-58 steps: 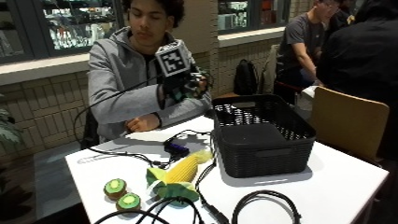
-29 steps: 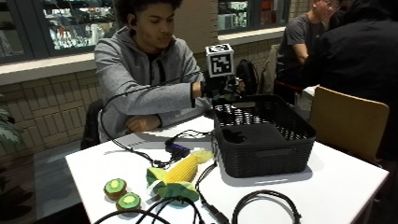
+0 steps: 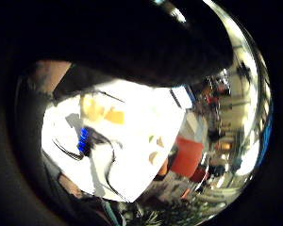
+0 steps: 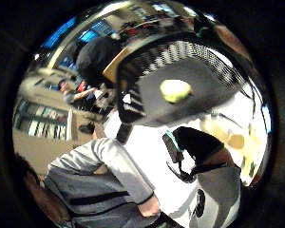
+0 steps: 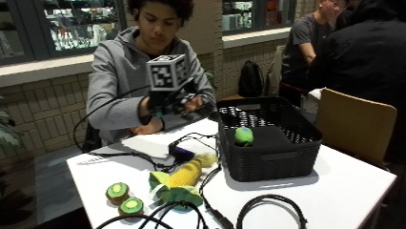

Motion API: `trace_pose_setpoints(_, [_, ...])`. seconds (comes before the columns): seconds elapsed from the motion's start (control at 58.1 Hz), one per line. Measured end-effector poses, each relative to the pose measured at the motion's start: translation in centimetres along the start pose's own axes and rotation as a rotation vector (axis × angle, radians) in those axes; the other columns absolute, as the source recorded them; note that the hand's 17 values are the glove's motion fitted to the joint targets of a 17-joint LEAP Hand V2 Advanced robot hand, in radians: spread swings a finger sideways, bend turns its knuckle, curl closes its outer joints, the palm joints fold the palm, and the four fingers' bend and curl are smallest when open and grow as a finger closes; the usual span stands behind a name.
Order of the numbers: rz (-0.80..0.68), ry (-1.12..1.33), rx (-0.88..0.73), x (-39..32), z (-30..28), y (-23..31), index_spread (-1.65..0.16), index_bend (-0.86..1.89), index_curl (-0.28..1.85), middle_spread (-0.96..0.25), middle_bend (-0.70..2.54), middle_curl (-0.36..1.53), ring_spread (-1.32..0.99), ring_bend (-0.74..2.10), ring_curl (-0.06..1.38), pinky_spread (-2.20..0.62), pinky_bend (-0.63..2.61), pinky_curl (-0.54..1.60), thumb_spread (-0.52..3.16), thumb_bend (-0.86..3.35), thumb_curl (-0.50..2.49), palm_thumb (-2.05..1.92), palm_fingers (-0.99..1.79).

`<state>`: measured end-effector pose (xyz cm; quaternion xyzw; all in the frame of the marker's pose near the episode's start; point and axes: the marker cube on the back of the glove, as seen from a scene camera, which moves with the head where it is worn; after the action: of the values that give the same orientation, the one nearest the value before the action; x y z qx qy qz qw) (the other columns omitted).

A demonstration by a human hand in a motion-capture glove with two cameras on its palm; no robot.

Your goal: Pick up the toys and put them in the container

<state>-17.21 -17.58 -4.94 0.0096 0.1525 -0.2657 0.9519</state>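
My gloved right hand (image 5: 181,102) hovers above the table just left of the black mesh basket (image 5: 298,152), fingers relaxed and holding nothing. A round green toy (image 5: 243,136) lies inside the basket; the thumb side palm view shows the green toy (image 4: 175,90) on the basket floor (image 4: 204,71). On the white table (image 5: 342,186) lie a toy corn cob (image 5: 183,175) with green husk, a small pale yellow toy (image 5: 207,159) and two kiwi halves (image 5: 118,191), (image 5: 132,205). The little finger side palm view shows yellow toys (image 3: 114,115) on the table.
Black cables loop across the table front (image 5: 273,210) and past the corn. A small blue-black plug (image 5: 183,153) sits behind the corn. My bare left hand (image 5: 149,128) rests near the table's back edge. A wooden chair (image 5: 355,124) stands at the right.
My hand went right to above the basket, then drew back left toward my body. The green toy now shows in the basket.
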Motion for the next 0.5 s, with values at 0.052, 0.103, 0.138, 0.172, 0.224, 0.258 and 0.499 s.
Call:
trace_pose_setpoints(0.052, [0.134,-0.017,-0.047,4.1,0.9,2.8,-0.33,0.24,0.56,-0.01,0.2,0.59,-0.13,0.29,0.39,0.02,0.74,0.37,1.29,-0.01,0.44,0.21,0.0])
trace_pose_setpoints(0.103, [0.264,-0.052,-0.11,8.6,1.8,5.5,-0.33,0.25,0.56,-0.01,0.2,0.58,-0.12,0.28,0.38,0.02,0.72,0.36,1.3,-0.01,0.43,0.22,0.02])
trace_pose_setpoints(0.138, [0.349,-0.075,-0.153,11.6,2.4,7.2,-0.33,0.26,0.55,-0.01,0.19,0.58,-0.12,0.28,0.38,0.02,0.7,0.35,1.31,-0.01,0.42,0.22,0.04])
trace_pose_setpoints(0.172, [0.44,-0.095,-0.186,14.3,3.2,9.0,-0.33,0.25,0.55,0.0,0.19,0.57,-0.12,0.28,0.38,0.02,0.69,0.35,1.31,-0.01,0.42,0.22,0.05])
trace_pose_setpoints(0.224, [0.588,-0.111,-0.191,16.8,5.1,11.8,-0.32,0.27,0.55,0.0,0.18,0.56,-0.12,0.28,0.38,0.02,0.68,0.34,1.32,-0.01,0.41,0.23,0.07])
trace_pose_setpoints(0.258, [0.665,-0.123,-0.19,17.6,6.5,13.5,-0.32,0.27,0.55,0.0,0.18,0.55,-0.12,0.29,0.38,0.02,0.67,0.34,1.32,-0.01,0.4,0.23,0.08])
trace_pose_setpoints(0.499, [0.816,-0.138,-0.259,19.2,11.6,17.9,-0.26,0.29,0.54,0.03,0.16,0.49,-0.1,0.26,0.38,0.02,0.67,0.34,1.31,-0.01,0.37,0.23,0.04])
